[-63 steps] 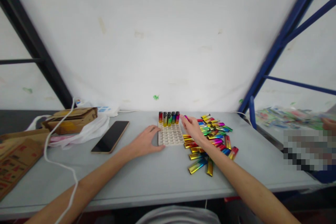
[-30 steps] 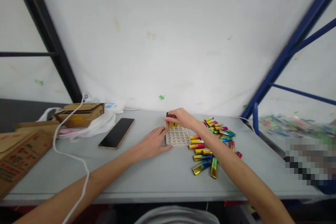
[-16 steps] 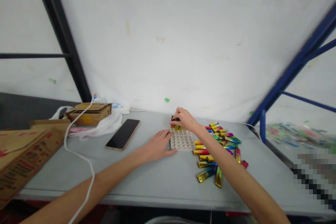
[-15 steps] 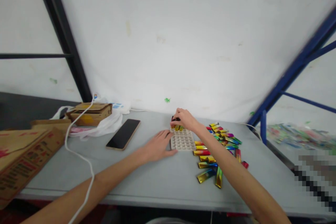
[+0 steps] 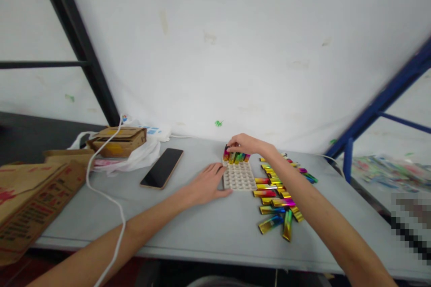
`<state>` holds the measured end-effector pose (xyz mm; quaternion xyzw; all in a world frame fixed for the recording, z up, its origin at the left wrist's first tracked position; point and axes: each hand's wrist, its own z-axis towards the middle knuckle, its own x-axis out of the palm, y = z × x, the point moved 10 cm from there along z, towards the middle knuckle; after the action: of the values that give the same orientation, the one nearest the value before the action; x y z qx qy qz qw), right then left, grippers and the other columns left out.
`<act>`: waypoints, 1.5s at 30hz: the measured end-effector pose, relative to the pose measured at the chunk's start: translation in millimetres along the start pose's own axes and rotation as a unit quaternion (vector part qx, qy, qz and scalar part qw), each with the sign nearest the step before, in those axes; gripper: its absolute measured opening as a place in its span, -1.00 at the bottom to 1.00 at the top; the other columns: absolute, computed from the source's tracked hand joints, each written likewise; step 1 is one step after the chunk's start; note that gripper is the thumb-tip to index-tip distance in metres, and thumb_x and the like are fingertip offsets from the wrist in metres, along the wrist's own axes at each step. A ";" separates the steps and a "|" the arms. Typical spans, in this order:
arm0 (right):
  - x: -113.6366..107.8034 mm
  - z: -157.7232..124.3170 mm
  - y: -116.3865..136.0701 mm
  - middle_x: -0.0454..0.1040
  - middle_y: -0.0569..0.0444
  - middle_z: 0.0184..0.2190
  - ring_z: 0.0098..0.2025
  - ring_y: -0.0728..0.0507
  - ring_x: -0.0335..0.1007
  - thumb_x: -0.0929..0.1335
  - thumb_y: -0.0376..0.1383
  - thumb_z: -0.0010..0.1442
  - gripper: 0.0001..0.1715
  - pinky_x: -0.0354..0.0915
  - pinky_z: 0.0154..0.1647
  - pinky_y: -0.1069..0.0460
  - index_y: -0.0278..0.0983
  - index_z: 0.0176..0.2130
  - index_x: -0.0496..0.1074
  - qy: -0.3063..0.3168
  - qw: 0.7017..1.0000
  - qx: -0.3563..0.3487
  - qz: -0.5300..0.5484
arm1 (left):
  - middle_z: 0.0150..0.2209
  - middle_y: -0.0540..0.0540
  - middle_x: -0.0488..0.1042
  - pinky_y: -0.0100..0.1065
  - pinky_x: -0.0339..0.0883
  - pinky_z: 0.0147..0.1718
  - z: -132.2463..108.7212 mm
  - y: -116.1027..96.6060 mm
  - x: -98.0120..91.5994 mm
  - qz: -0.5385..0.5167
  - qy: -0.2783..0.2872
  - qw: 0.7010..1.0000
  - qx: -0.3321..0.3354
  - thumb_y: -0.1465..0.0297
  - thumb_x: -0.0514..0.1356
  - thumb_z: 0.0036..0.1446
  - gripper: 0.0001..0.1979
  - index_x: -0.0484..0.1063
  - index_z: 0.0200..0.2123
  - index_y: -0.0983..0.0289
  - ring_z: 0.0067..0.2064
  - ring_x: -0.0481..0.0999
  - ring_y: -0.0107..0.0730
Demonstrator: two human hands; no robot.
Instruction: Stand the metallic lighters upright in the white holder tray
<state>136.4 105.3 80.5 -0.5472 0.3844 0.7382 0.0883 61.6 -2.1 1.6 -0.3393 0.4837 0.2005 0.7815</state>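
Note:
A white tray [image 5: 239, 180] with rows of round holes lies on the grey table [image 5: 202, 228]. A row of coloured lighters [image 5: 237, 158] stands upright along the tray's far edge. My right hand [image 5: 244, 143] reaches over that row, its fingers closed on the top of the leftmost standing lighter. My left hand [image 5: 206, 184] lies flat and open on the table, touching the tray's left edge. A heap of shiny multicoloured lighters [image 5: 279, 197] lies loose to the right of the tray, partly under my right forearm.
A dark phone [image 5: 162, 168] lies left of the tray. Further left are a small cardboard box [image 5: 117, 139] on a white plastic bag, a white cable [image 5: 101, 188] and a large cardboard box [image 5: 30, 206]. Blue metal bars [image 5: 377, 103] rise at the right.
My right hand went from the loose heap to the far row of the tray and now grips a lighter at the row's left end. My left hand stayed at the tray's edge. The view shifted.

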 end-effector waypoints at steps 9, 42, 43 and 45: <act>-16.2 -16.0 15.8 0.54 0.11 -0.46 -0.46 -0.02 0.25 0.30 0.03 0.28 -0.45 0.16 -0.44 0.09 -0.35 -0.26 0.64 0.033 0.996 -0.005 0.082 | 0.21 0.29 0.33 -0.01 0.19 0.27 0.1 1.3 2.4 0.009 -0.001 1.000 0.005 0.02 0.24 0.20 -0.35 0.24 0.23 0.24 0.25 0.35 0.05; -24.2 -103.8 -19.4 0.64 -0.12 -0.16 -0.17 -0.19 0.52 0.28 -0.26 0.37 -0.69 0.29 -0.12 0.03 -0.29 -0.13 0.61 -0.061 0.978 0.039 -0.198 | 0.21 0.26 0.32 -0.06 0.21 0.26 4.0 3.1 5.6 0.040 0.019 0.999 0.012 0.02 0.18 0.26 -0.41 0.22 0.21 0.24 0.22 0.38 0.00; -24.2 -102.9 -19.1 0.64 -0.12 -0.18 -0.18 -0.20 0.52 0.29 -0.26 0.37 -0.69 0.29 -0.13 0.03 -0.29 -0.14 0.61 -0.056 0.974 0.045 -0.214 | 0.21 0.26 0.33 -0.06 0.21 0.25 4.0 3.2 5.8 0.041 0.018 0.999 0.012 0.02 0.18 0.25 -0.41 0.22 0.20 0.24 0.22 0.38 0.00; -23.1 -100.9 -18.7 0.64 -0.11 -0.21 -0.21 -0.18 0.52 0.29 -0.27 0.37 -0.70 0.27 -0.17 0.04 -0.30 -0.15 0.61 -0.041 0.971 0.049 -0.230 | 0.21 0.27 0.33 -0.05 0.21 0.26 3.8 3.4 6.2 0.043 0.019 0.999 0.012 0.01 0.18 0.25 -0.40 0.22 0.20 0.24 0.22 0.39 0.01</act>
<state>230.2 57.9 81.3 -0.5850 0.2800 0.7002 0.2984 64.6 3.0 -3.9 -0.3130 0.5148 0.2217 0.7667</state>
